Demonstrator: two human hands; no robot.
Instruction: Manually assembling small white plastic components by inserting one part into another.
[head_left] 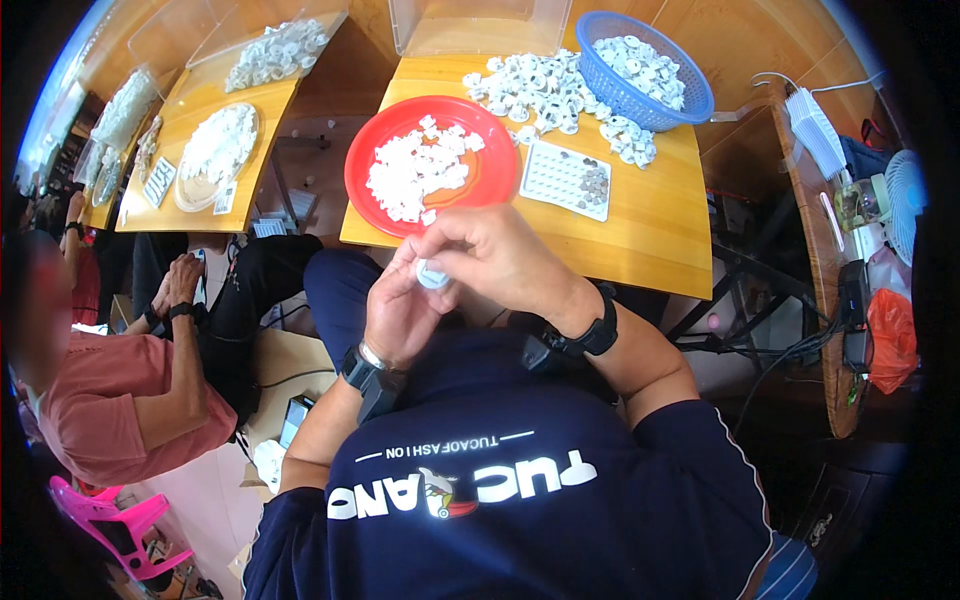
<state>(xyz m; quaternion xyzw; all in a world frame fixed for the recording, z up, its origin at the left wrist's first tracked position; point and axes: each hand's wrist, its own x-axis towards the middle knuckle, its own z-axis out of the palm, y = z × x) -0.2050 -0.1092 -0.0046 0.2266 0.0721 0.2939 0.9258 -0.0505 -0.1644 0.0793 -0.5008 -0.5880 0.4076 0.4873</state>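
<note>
My left hand (402, 308) is closed around a small white round plastic part (432, 275) just in front of the table edge. Above it, my right hand (508, 258) has its thumb and fingers pinched together at the part's top; whether a smaller piece sits between them is hidden. Past my hands lies a red plate (500, 190) bearing many small white plastic pieces (415, 170). To its right is a white tray (545, 165) with rows of small hollows and little grey metal pieces (592, 185) on one side.
A heap of white plastic parts (530, 88) and a blue basket (590, 75) full of them are at the table's back. A clear plastic bin (480, 30) stands behind. At left, a co-worker (140, 400) sits by another wooden table (150, 215). A side shelf (800, 190) holds a fan (903, 205).
</note>
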